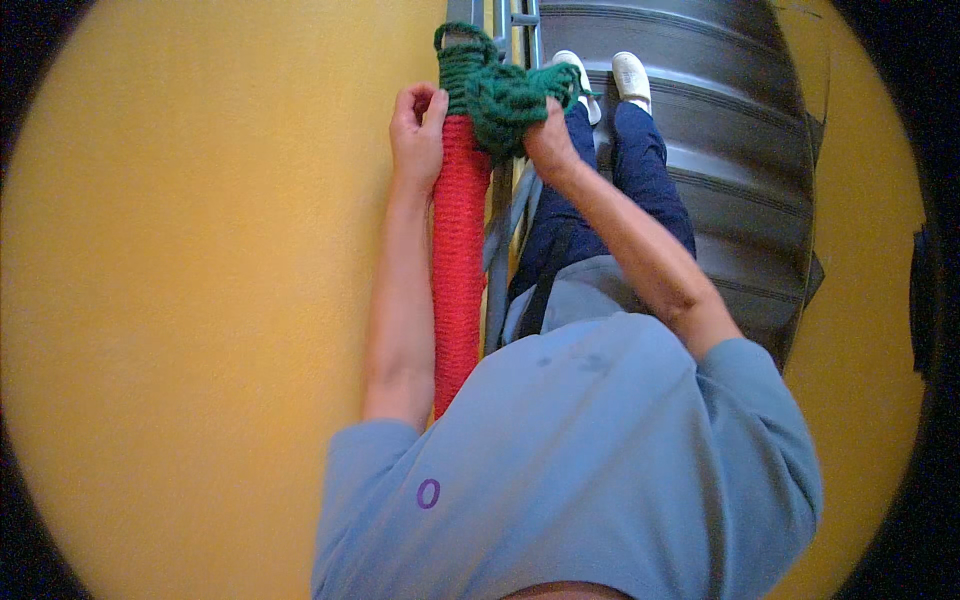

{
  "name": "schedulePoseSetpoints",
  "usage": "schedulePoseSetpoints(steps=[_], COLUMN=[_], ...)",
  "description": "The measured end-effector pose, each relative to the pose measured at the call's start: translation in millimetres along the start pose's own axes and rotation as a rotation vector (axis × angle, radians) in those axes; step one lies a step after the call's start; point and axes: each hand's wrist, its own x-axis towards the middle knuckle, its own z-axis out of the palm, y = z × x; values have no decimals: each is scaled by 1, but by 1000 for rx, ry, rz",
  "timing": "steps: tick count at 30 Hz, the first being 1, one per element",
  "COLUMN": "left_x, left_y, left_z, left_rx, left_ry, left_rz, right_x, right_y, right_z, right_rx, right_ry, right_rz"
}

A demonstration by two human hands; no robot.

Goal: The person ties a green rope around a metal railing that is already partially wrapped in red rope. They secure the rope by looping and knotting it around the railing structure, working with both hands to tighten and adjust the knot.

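A handrail runs up the middle of the view, closely wound with red cord [459, 240] along its near length. Beyond the red, turns of thick green yarn [462, 85] cover it, with a loose loop at the far end. My right hand [550, 142] is closed on a bunched green yarn bundle [503, 108] just right of the rail. At the rail's left side, my left hand [416, 118] has curled fingers, its thumb by the border of green and red. Whatever lies between those fingers is hidden.
On the left rises a yellow wall [200, 300]. Dark ribbed stairs [740, 165] descend on the right, where my white shoes [631, 78] stand. Grey metal railing bars [525, 30] run beside the wrapped rail. More yellow surface [865, 300] lies beyond the stairs.
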Motion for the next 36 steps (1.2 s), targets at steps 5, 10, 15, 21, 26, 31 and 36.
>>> schedulePoseSetpoints(steps=[5, 10, 15, 21, 26, 31, 36], left_x=[15, 14, 13, 19, 23, 35, 44], left_y=[-1, 1, 8, 31, 29, 27, 25], left_z=[10, 8, 3, 3, 9, 15, 10], left_rx=[-52, -32, -89, 237, 471, 604, 529], left_ry=[-61, -46, 7, -48, -93, -110, -122], left_rz=[-10, -56, -86, 133, 290, 432, 402], right_x=[13, 11, 14, 16, 18, 35, 42], right_y=[-15, 5, 4, 5, -4, 6, 2], right_z=[-6, -12, -16, -9, 2, 8, 12], right_rx=[18, 610, 889, 664, 317, 10, 15], right_ry=[26, 40, -104, 35, 30, 33, -19], right_rz=[108, 377, 425, 324, 136, -44, 26])
